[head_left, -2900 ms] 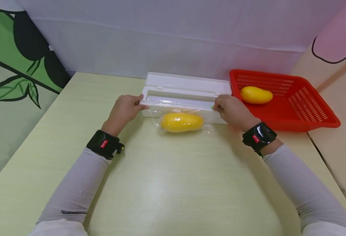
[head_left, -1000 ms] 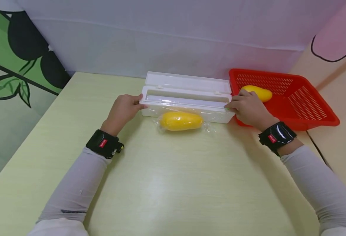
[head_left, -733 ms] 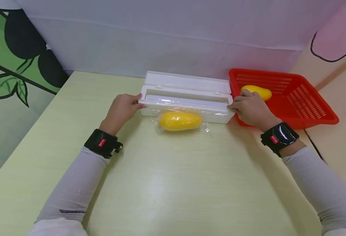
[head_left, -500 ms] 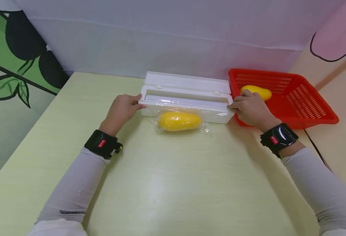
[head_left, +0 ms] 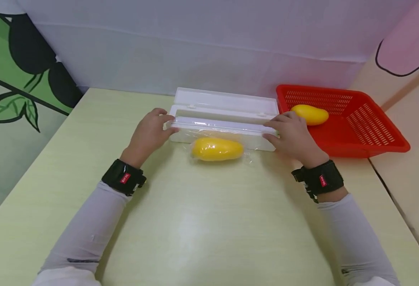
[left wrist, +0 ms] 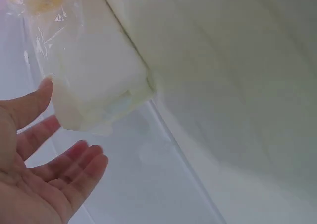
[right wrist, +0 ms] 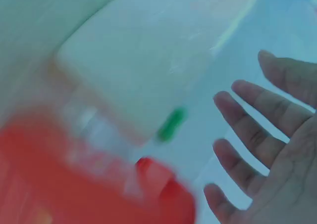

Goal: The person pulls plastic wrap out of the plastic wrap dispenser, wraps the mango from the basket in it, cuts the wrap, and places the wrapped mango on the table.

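A white cling film dispenser [head_left: 253, 141] lies toward the back of the table, its lid [head_left: 227, 100] tipped back and a film roll [head_left: 213, 122] showing inside. Against its front wall sits a yellow mango [head_left: 217, 149] wrapped in clear film. My left hand [head_left: 148, 135] is at the dispenser's left end, thumb at the edge and the other fingers loosely extended, as the left wrist view shows. At the right end, my right hand [head_left: 293, 137] has its fingers spread, holding nothing. A small green piece [right wrist: 171, 125] is on the dispenser's right end in the right wrist view.
A red plastic basket [head_left: 341, 149] stands close to the dispenser's right end, with an unwrapped mango [head_left: 311, 114] inside. The pale wooden table [head_left: 202, 222] extends toward me. Behind it rises a pale lilac backdrop [head_left: 180, 55].
My right hand first slid right along the dispenser's front edge to its end. Since half a second ago it has let go and moved slightly left, opening; my left fingers have loosened.
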A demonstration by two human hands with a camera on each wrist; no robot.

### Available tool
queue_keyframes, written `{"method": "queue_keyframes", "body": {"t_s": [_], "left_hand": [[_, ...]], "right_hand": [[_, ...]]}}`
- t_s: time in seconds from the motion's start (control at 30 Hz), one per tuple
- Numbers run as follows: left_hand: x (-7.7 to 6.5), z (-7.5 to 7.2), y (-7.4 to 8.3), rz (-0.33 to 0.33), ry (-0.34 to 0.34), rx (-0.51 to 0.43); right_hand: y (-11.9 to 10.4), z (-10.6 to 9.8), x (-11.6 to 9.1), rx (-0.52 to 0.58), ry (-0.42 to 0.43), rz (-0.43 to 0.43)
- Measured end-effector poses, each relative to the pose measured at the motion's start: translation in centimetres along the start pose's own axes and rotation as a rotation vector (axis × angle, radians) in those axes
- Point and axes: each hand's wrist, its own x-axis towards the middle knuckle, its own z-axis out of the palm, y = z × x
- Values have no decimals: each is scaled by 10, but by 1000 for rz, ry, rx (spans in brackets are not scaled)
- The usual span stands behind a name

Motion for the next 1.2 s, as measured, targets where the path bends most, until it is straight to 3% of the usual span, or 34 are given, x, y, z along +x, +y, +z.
{"method": "queue_keyframes", "body": {"t_s": [0.2, 0.33, 0.47, 0.7, 0.93, 1.2], "left_hand": [[-2, -3, 11, 76, 2, -27], [-3, -1, 14, 129, -30, -52], [-2, 0, 16, 189, -15, -54], [0, -3, 19, 304, 18, -151], [-4, -11, 30, 362, 29, -254], [-10, -13, 44, 532, 199, -243]], "right_hand": [[-42, 12, 11, 255, -56, -75], [-68, 32, 18, 266, -133, -131], [-82, 51, 18, 223, -160, -169], [-83, 68, 19, 198, -106, -169], [-69, 72, 24, 349, -112, -127], [-63, 53, 19, 553, -67, -56]]}}
